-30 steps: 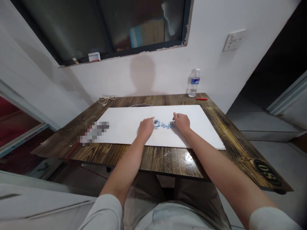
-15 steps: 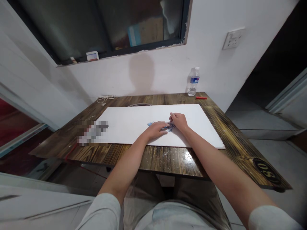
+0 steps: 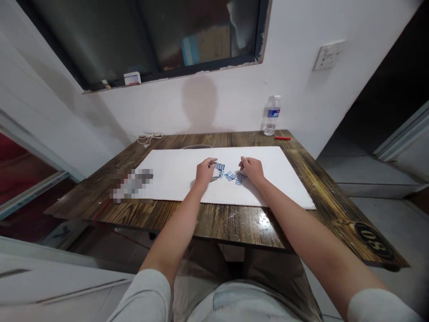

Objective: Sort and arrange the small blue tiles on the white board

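On a white rectangular board, a bare left hand, 3 small clusters of blue flat clips and a bare right hand.

The left hand is loosely curled, pinching nothing, its fingertips just beside a thin silver piece. The clips lie between the hands. The right hand is loosely curled too, pinching nothing, just beside the nearest cluster. The board sits on a dark scorched-wood bench, with a clear plastic water bottle and a red stick at its far right edge.
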Action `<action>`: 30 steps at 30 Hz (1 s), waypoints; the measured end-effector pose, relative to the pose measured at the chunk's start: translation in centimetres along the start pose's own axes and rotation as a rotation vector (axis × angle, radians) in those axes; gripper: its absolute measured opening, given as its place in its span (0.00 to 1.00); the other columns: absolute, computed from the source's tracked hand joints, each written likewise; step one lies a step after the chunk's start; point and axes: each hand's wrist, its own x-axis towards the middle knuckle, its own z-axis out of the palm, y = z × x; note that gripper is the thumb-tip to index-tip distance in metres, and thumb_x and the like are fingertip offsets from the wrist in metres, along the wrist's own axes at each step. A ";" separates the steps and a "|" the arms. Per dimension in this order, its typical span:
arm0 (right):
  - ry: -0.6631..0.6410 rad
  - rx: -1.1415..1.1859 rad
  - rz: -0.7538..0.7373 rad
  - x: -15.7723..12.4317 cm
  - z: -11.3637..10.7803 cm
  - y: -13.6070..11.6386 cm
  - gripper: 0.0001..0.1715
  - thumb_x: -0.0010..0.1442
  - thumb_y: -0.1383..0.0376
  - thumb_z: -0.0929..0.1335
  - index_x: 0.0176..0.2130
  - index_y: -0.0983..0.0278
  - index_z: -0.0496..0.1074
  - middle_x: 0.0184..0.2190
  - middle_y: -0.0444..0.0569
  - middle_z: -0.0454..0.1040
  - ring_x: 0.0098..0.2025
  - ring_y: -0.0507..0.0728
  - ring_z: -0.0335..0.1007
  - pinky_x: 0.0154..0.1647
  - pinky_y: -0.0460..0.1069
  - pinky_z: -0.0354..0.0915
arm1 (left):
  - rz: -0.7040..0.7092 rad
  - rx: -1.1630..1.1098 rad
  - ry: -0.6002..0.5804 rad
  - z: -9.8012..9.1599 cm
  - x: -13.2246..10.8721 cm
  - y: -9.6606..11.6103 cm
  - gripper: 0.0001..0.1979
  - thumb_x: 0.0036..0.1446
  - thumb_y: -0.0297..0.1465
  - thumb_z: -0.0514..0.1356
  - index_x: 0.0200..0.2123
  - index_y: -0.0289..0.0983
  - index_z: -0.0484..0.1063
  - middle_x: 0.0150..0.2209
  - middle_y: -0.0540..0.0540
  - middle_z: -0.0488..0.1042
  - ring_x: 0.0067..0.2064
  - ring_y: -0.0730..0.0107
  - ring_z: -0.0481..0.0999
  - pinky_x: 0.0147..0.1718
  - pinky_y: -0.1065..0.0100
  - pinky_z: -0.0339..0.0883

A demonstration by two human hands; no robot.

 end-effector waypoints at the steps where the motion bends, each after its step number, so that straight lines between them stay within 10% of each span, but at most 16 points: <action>1: 0.000 0.005 0.001 0.0 0.0 0.0 0.28 0.61 0.50 0.59 0.22 0.62 0.73 0.21 0.46 0.75 0.28 0.55 0.70 0.34 0.48 0.60 | -0.033 -0.034 0.003 0.1 0.1 -0.1 0.16 0.52 0.22 0.58 0.43 0.38 0.77 0.38 0.46 0.79 0.39 0.67 0.77 0.43 0.65 0.70; 17: -0.013 -0.040 0.003 0.1 -0.1 -0.4 0.27 0.62 0.52 0.58 0.23 0.62 0.74 0.20 0.45 0.74 0.29 0.54 0.70 0.33 0.48 0.59 | 0.013 -0.289 0.036 0.4 0.1 0.1 0.19 0.46 0.23 0.60 0.44 0.37 0.74 0.43 0.43 0.77 0.39 0.68 0.77 0.36 0.69 0.71; 30: -0.022 -0.049 0.009 0.0 -0.2 -0.5 0.27 0.61 0.52 0.58 0.21 0.62 0.72 0.20 0.45 0.73 0.27 0.54 0.68 0.32 0.47 0.57 | -0.062 0.234 0.102 -0.8 0.1 -0.5 0.15 0.51 0.27 0.61 0.44 0.37 0.73 0.48 0.41 0.74 0.44 0.64 0.74 0.45 0.63 0.67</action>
